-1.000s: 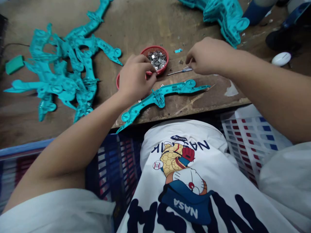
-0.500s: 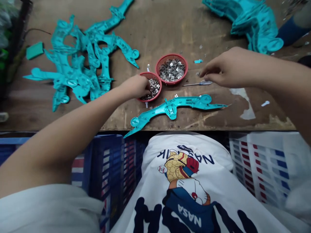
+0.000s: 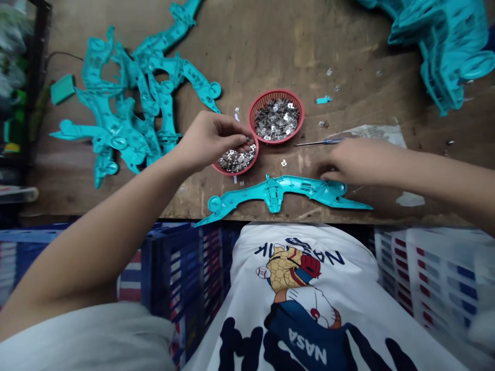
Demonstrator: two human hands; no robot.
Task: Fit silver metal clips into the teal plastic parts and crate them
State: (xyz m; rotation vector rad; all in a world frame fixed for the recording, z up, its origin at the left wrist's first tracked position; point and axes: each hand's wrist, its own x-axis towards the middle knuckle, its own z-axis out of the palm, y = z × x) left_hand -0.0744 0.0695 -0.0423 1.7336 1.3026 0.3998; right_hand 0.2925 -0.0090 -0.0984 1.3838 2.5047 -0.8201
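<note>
My left hand [image 3: 216, 135] is over the small red basket [image 3: 253, 164], thumb and fingertips pinched together. A tiny dark piece seems to sit at its fingertips, too small to name. Small shiny metal pieces [image 3: 234, 161] fill this basket. My right hand [image 3: 358, 161] is curled and blurred at the right end of a teal curved plastic part [image 3: 251, 193], partly covering its round end. Whether the fingers grip the part is hidden. The part lies near the table's front edge. A screwdriver [image 3: 311, 143] lies behind my right hand, its handle partly covered.
A larger red basket [image 3: 300, 123] holds flat metal clips [image 3: 276, 121]. Teal parts lie heaped [image 3: 124, 121] at the left. Another teal stack [image 3: 444, 46] stands at the back right. Loose bits, including a clip [image 3: 283, 163], dot the table [image 3: 240, 62]. Crates [image 3: 185, 278] stand below the edge.
My left hand has risen slightly out of the small basket's contents. My right hand has come toward me, down to the teal part, whose right end has swung nearer my body. The view has shifted.
</note>
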